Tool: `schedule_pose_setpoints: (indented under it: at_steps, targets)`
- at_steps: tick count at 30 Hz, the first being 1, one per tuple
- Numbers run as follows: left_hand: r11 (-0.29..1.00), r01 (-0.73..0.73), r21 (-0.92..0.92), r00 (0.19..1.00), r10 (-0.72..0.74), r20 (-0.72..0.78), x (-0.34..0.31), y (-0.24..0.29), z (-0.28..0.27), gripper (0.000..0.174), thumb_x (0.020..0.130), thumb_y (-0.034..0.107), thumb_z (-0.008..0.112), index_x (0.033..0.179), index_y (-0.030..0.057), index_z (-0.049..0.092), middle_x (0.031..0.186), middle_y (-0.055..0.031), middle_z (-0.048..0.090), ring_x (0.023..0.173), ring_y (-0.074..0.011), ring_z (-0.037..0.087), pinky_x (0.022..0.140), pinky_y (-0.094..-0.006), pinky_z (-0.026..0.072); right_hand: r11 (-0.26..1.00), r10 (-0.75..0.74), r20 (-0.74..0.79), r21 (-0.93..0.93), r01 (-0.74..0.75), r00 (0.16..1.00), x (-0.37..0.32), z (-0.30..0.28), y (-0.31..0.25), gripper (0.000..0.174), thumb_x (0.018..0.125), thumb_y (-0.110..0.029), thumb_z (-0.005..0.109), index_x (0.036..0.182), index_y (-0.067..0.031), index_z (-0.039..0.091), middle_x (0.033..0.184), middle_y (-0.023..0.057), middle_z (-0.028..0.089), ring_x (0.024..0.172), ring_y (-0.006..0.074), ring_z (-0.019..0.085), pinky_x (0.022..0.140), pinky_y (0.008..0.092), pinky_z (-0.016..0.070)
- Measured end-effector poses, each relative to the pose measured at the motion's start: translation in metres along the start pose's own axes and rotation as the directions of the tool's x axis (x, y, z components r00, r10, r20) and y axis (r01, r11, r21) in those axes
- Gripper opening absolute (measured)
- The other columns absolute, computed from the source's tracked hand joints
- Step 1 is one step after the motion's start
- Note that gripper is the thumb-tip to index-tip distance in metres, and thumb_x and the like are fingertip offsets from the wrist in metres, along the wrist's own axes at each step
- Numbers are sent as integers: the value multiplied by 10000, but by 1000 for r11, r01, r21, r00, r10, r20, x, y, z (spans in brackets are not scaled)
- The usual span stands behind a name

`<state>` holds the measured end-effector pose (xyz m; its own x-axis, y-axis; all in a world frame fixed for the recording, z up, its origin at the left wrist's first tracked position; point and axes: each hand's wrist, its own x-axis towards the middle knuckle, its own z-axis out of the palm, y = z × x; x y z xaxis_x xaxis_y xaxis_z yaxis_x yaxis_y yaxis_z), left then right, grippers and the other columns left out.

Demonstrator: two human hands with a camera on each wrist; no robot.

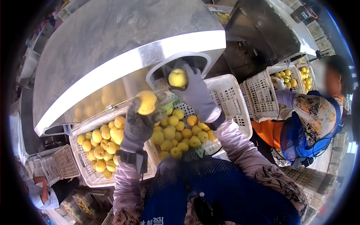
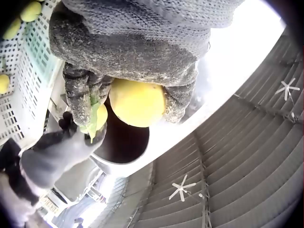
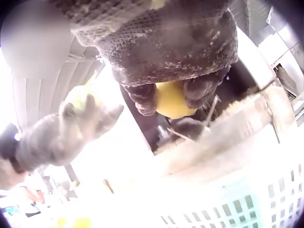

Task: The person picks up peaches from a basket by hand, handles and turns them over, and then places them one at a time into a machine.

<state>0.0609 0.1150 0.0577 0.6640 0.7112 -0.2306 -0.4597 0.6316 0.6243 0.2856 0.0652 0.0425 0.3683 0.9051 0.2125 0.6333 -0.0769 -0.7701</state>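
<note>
My gloved left hand [image 1: 135, 129] holds a yellow peach [image 1: 146, 102] above the crates, its fingers curled round the fruit. A green leaf [image 2: 92, 118] hangs by the fingers of that hand in the left wrist view. My right hand [image 1: 197, 92], also gloved, grips another yellow peach [image 1: 177, 78] at the rounded opening [image 1: 149, 79] in the metal machine's front. In the right wrist view, thumb and fingers pinch that peach [image 3: 173, 100] from both sides. Below my hands, many peaches lie in a white crate [image 1: 236, 101] on the right and another crate [image 1: 83, 170] on the left.
The machine's large metal hood [image 1: 112, 33] curves over the far side of the crates. At the right, another person [image 1: 311, 120] works beside more fruit crates [image 1: 258, 92]. Empty-looking crates [image 1: 64, 161] and a second person [image 1: 43, 195] are at the lower left.
</note>
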Motion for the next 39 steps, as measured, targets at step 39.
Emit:
schedule_pose_setpoints:
  at_steps: [39]
  targets:
    - [953,54,297,922,66,-382,39,-37,28,365,1077,346,585,1277,54,673,1050,-82,746,828,-186,710,675,-278,562,955,-97,52,-275,108,994,13,5,10,862,793,-320,871,1464,45,472,1289,280,597,1158,427,640,980,475,540]
